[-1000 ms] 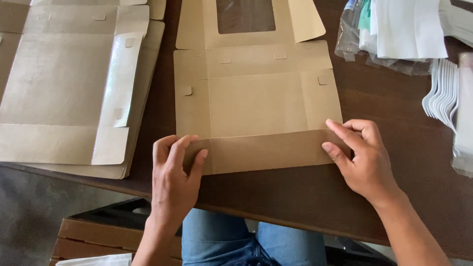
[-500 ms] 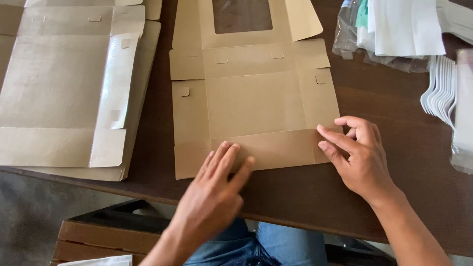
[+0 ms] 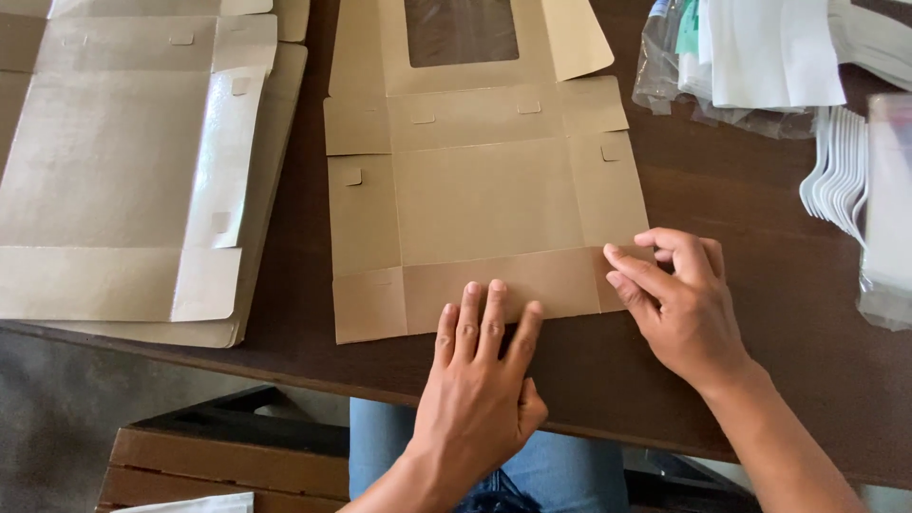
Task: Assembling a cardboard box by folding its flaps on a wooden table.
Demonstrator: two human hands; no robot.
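Note:
A flat, unfolded brown cardboard box blank with a clear window at its far end lies on the dark wooden table. My left hand lies flat, fingers together, its fingertips pressing the near flap of the blank. My right hand rests at the blank's near right corner, fingertips pinching the small corner panel's edge.
A stack of more flat cardboard blanks lies at the left. Clear plastic bags with white items sit at the far right, and a row of white plastic pieces beside a clear pack. A wooden bench is below.
My left hand slid right along the near flap from its left end to the middle. The flap now lies flat and unfolded. My right hand stayed at the right corner.

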